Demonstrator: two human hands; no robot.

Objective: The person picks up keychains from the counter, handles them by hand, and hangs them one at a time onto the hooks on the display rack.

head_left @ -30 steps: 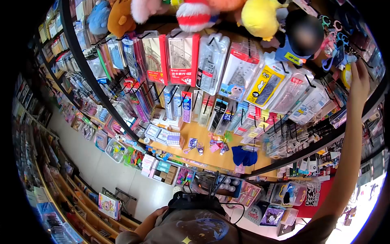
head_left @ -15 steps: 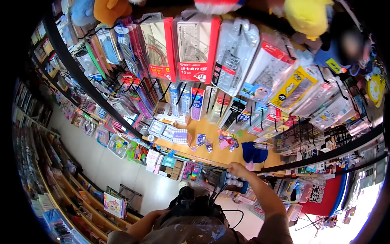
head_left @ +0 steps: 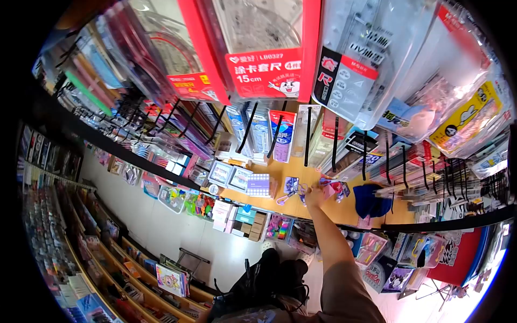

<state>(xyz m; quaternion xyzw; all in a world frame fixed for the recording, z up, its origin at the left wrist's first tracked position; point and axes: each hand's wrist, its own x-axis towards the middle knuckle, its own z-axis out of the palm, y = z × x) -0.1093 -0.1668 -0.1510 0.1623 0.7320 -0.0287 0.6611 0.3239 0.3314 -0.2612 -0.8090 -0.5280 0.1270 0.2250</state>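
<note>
My right hand (head_left: 314, 197) reaches over the wooden shelf (head_left: 267, 203), its fingers drawn together at small purple trinkets. One purple card-like trinket (head_left: 291, 185) lies just left of the fingertips. Whatever the fingers grip is too small and covered to make out. Directly right of the hand sits a pink and red packaged trinket (head_left: 335, 188), partly hidden by it. A dark blue cloth item (head_left: 372, 201) rests farther right on the shelf. My left hand is outside the view.
Ruler-set packs (head_left: 264, 72) hang on hooks close above the shelf. A purple checked box (head_left: 258, 184) stands on the left part of the shelf. Dark metal rails (head_left: 447, 222) run along its front. Low book racks (head_left: 124, 264) line the left side, beyond the pale floor (head_left: 156, 231).
My right hand has moved from the shelf's front edge inward to the small purple trinkets. The view has come closer to the hanging packs.
</note>
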